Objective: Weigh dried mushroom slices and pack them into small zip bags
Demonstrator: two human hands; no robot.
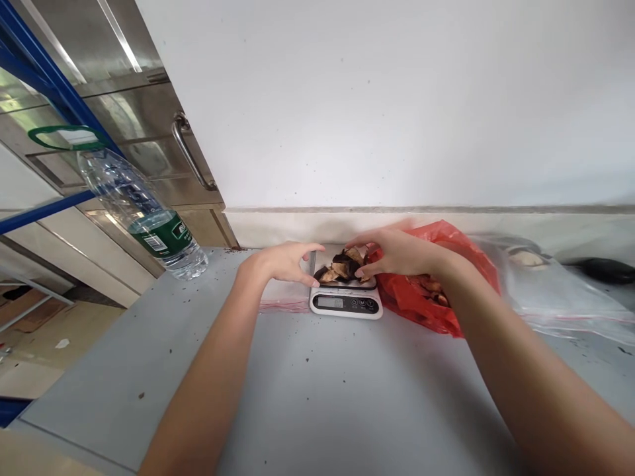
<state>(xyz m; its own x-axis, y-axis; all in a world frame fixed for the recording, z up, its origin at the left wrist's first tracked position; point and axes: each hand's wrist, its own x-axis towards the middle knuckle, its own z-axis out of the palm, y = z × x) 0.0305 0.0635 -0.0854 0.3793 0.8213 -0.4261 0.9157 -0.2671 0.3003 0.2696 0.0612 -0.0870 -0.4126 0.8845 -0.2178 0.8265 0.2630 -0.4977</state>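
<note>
A small white digital kitchen scale (317,307) rests on the grey table, its display lit with a reading too small to be sure of. On its metal plate lies a heap of dried slices (340,269), dark-skinned with tan faces. My left hand (285,263) is at the scale's left edge, thumb and fingers apart, holding nothing. From the right, my right hand (399,252) reaches over the plate with fingers and thumb spread around the heap; the thumb tip is at the slices. An open red plastic bag (411,301) with more such slices sits under my right wrist.
A large clear water bottle (141,205) with a green handle stands at the table's left. Clear zip bags lie left of the scale (282,301) and at the right (555,291). A black object (608,270) is at far right. Behind rises a white wall (397,106).
</note>
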